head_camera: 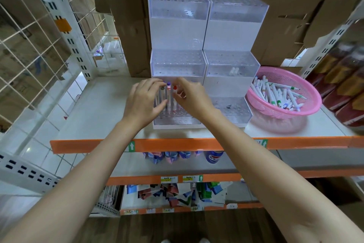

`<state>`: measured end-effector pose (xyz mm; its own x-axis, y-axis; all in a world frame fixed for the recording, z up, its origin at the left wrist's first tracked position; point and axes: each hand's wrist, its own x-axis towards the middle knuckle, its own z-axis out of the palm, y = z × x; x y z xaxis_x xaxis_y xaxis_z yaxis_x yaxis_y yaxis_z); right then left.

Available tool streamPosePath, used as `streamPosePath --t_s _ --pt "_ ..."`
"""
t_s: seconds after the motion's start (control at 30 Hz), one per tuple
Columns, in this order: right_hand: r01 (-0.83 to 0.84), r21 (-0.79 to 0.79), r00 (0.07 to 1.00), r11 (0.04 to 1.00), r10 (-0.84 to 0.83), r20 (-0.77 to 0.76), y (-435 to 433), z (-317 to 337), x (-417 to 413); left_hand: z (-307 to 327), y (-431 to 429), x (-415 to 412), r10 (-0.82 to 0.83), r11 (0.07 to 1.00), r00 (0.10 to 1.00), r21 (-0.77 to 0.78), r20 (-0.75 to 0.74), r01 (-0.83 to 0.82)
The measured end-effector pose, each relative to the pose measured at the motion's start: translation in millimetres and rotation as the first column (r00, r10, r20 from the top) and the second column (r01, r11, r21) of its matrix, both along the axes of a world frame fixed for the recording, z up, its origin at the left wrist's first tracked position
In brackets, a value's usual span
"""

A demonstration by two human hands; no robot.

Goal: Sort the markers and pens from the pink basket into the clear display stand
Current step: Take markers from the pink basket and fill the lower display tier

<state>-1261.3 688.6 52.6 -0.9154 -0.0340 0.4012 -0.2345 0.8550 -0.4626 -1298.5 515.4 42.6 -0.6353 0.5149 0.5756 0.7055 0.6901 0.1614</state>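
Note:
Two clear stepped display stands (178, 26) stand side by side at the back of the shelf. Three markers (169, 95) stand upright in the lowest tier of the left stand, with grey, purple and red caps. My left hand (145, 101) grips the grey-capped marker from the left. My right hand (192, 97) pinches the red-capped marker (175, 93) at its top. The pink basket (307, 89) sits to the right of the stands, holding several white markers with coloured caps. One white marker (234, 71) lies in the right stand's middle tier.
The shelf (102, 105) has an orange front rail (177, 144). Cardboard boxes (256, 6) stand behind the stands. A wire grid panel (35, 49) is at the left, packaged goods (338, 77) at the right. Lower shelves hold small packets (177, 193).

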Motion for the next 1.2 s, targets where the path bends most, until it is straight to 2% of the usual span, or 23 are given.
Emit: streamPosePath --t_s 0.1,0.2,0.27,0.4,0.53,0.67,0.8,0.9,1.1,1.2 --pt "0.036 0.085 0.998 0.996 -0.03 -0.063 4.0 3.7 7.2 4.6 1.2 -1.2 -0.002 1.0 1.0 0.015 -0.022 0.002" --pt "0.137 0.192 0.974 0.972 -0.096 -0.207 17.0 4.0 13.8 10.9 9.2 -2.2 -0.023 0.999 0.999 0.023 -0.041 0.024" --pt "0.193 0.269 0.962 0.944 -0.129 -0.24 30.9 1.8 19.3 14.9 20.2 0.0 -0.053 0.998 0.997 0.019 -0.053 0.054" --pt "0.26 0.32 0.961 0.911 -0.21 -0.183 64.0 -5.5 38.4 19.0 51.9 12.5 -0.112 0.993 0.992 0.013 -0.064 0.113" --pt "0.272 0.346 0.962 0.898 -0.251 -0.106 101.5 -10.8 61.0 16.5 90.2 23.7 -0.191 0.98 0.98 -0.073 -0.047 0.188" --pt "0.331 0.332 0.943 0.883 -0.32 -0.089 144.7 -12.2 80.9 11.2 138.0 36.7 -0.241 0.966 0.969 -0.107 -0.059 0.234" --pt "0.363 0.351 0.931 0.863 -0.351 -0.097 198.9 -8.2 96.1 10.6 193.9 52.6 -0.28 0.955 0.959 -0.087 0.032 0.282" --pt "0.381 0.343 0.923 0.858 -0.371 -0.099 239.9 -3.0 103.3 10.3 234.5 59.1 -0.317 0.944 0.948 -0.085 0.029 0.318" --pt "0.36 0.353 0.89 0.864 -0.432 0.149 300.6 -6.2 103.5 5.4 313.8 61.0 -0.37 0.926 0.925 -0.046 0.089 0.375" --pt "0.359 0.323 0.864 0.876 -0.443 0.241 316.4 -9.0 96.2 -0.1 343.1 55.8 -0.256 0.946 0.929 -0.128 0.268 0.298"
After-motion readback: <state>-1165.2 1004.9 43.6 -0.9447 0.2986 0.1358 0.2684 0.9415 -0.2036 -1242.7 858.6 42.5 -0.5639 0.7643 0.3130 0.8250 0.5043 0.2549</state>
